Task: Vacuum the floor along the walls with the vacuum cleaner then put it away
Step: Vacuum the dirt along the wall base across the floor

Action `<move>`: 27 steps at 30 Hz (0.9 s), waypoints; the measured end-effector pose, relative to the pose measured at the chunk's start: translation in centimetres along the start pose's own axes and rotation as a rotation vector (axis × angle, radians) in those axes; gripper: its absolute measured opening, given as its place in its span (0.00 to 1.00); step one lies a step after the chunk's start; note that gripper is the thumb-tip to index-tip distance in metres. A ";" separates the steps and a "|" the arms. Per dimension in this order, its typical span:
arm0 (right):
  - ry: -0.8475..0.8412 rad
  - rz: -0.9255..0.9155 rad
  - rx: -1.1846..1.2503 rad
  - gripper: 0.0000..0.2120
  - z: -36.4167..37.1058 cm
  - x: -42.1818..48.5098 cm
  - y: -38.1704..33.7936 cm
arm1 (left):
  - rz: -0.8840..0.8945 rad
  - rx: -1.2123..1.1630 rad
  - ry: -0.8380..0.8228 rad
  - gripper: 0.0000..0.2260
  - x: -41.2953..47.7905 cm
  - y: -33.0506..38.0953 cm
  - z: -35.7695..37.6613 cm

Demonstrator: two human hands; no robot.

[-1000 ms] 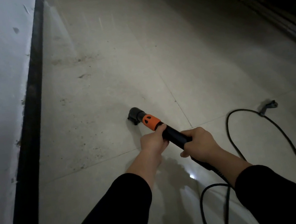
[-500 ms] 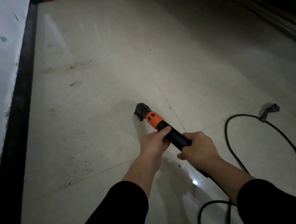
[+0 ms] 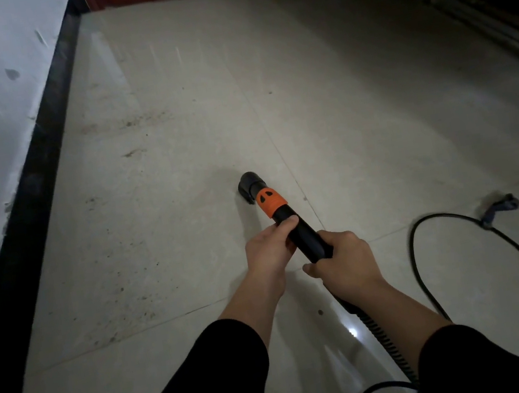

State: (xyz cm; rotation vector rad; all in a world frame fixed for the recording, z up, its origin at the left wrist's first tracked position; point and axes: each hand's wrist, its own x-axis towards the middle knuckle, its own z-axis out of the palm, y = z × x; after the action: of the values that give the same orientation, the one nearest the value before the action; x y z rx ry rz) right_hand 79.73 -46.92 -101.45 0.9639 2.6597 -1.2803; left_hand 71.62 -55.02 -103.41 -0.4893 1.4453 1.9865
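A: Where's the vacuum?
B: Right hand [image 3: 346, 262] nearest, left hand [image 3: 270, 252] ahead, each grip clamped round the vacuum wand [image 3: 305, 236]. Its nozzle [image 3: 249, 186] sits well right of the black baseboard [image 3: 30, 198].
A: Best move?
B: Probably sweep slowly left, over the grit [image 3: 123, 292] nearer that baseboard.

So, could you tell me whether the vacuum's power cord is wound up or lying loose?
Loose: the power cord sprawls in a wide loop over the floor, to the person's right.
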 end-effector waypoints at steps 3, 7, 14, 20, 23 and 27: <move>-0.021 -0.020 0.011 0.10 0.2 0.4 -0.2 | 0.013 0.004 0.018 0.03 0.0 0.3 -0.3; -0.059 -0.040 0.020 0.10 0.3 0.2 -0.5 | 0.016 0.022 0.041 0.04 -0.4 0.7 -1.1; -0.175 -0.068 -0.009 0.11 -0.3 -1.2 -0.9 | -0.011 0.040 0.094 0.04 -2.3 0.8 -2.7; -0.269 -0.110 -0.068 0.10 -0.6 -2.8 -1.8 | -0.045 0.041 0.172 0.05 -4.5 1.0 -4.4; -0.325 -0.128 -0.089 0.10 -0.6 -3.8 -2.2 | -0.054 0.051 0.222 0.06 -5.8 0.8 -5.3; -0.379 -0.129 -0.105 0.12 -0.4 -4.7 -2.7 | -0.074 0.029 0.270 0.06 -7.0 0.7 -6.3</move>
State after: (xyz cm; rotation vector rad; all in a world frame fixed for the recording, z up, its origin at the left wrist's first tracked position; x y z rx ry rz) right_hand 82.19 -50.30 -97.93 0.4846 2.4903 -1.1897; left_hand 75.93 -62.95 -100.62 -0.8115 1.5891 1.8932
